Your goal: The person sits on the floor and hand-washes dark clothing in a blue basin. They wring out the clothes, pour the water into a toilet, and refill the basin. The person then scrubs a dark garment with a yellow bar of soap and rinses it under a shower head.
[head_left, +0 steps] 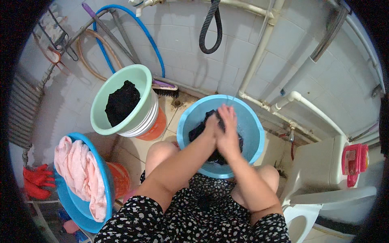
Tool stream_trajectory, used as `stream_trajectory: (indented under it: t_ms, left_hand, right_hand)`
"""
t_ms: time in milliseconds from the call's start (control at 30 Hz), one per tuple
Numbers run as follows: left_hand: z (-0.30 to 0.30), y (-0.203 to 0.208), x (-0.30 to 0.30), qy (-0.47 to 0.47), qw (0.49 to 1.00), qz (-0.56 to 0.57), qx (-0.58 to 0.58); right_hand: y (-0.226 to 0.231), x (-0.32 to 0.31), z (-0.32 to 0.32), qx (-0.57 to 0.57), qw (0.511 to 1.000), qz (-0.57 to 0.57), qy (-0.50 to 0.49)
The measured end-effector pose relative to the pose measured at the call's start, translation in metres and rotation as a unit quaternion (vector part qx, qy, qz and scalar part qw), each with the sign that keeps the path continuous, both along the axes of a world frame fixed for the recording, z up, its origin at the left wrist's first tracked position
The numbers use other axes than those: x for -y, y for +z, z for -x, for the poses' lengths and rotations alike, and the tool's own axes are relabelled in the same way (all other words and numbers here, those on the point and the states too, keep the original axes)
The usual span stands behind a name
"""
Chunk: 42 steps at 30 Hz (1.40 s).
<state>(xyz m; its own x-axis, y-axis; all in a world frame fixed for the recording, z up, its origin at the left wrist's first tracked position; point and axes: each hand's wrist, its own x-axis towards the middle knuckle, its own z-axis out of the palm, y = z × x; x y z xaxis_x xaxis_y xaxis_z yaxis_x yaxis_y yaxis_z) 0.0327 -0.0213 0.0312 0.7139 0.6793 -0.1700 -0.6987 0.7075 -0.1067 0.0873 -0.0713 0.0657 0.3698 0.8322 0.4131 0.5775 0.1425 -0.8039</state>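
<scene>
My left hand (210,126) and my right hand (227,135) are pressed close together over a light blue basin (256,125) between my knees. Dark wet cloth shows between them, and the rest of the black garment (198,131) lies in the basin under my hands. The right fingers point up and away, slightly smeared by motion. My left fingers are partly hidden behind the right hand. A thin stream of water seems to fall at the basin's far side.
At left, a pale green basin (99,115) holding black cloth (122,103) rests on a white-and-orange bucket (156,125). Nearer, a tilted blue basin (83,218) holds a pink towel (79,170). A toilet (312,170) stands at right; pipes (259,52) run along the tiled wall.
</scene>
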Motion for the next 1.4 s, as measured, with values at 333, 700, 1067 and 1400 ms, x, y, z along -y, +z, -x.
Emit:
stream_trajectory:
  t_ms: [333, 700, 1067, 1400]
  left_hand:
    - [-0.008, 0.070, 0.010, -0.203, 0.948, -0.168, -0.178]
    - [-0.011, 0.058, 0.002, -0.098, 0.949, -0.128, -0.269]
    - [-0.025, 0.069, 0.034, -0.164, 0.825, -0.104, -0.530]
    - [0.033, 0.072, -0.050, -0.059, 0.868, -0.295, -0.396]
  right_hand:
    - [0.036, -0.003, -0.056, -0.556, 0.829, -0.057, -0.018]
    - [0.035, 0.020, 0.000, -0.269, 0.951, -0.148, 0.038]
    - [0.002, -0.011, -0.059, -0.356, 0.897, 0.040, -0.260]
    - [0.075, 0.037, -0.086, -0.571, 0.811, 0.113, 0.049]
